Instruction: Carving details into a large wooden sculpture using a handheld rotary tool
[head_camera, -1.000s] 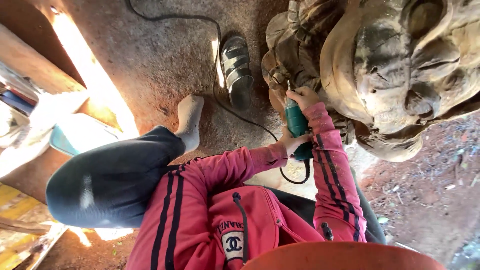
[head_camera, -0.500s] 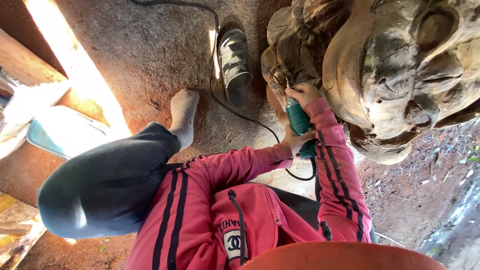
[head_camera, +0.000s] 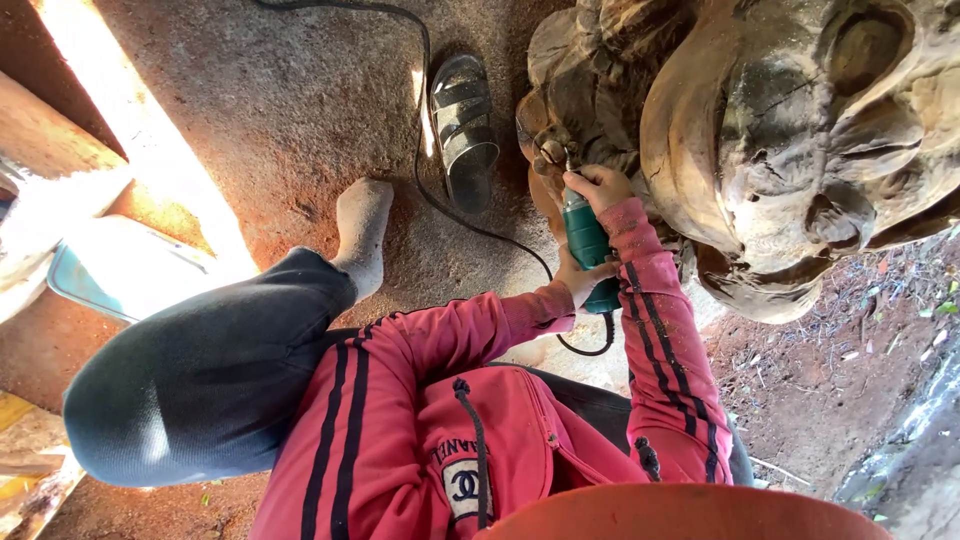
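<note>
Both of my hands grip a green hand-held grinder (head_camera: 586, 238), and my sleeves are red with dark stripes. My right hand (head_camera: 598, 187) holds its front end, close to the tip. My left hand (head_camera: 575, 283) wraps the rear end, where the black cable (head_camera: 470, 225) leaves it. The tool's tip presses into a small carved knob on the left side of a large brown wooden carving (head_camera: 780, 150). The tip itself is hidden by the wood and my fingers.
The cable loops over the dusty floor past a grey sandal (head_camera: 463, 125). My socked foot (head_camera: 360, 230) and dark-trousered leg stretch left. A plank (head_camera: 50, 150) and a blue-edged object (head_camera: 100, 285) lie at the left in bright sun. Reddish soil with litter lies right.
The view has shifted slightly, with my foot and the sandal sliding in frame. Both hands stay on the grinder at the same spot on the carving.
</note>
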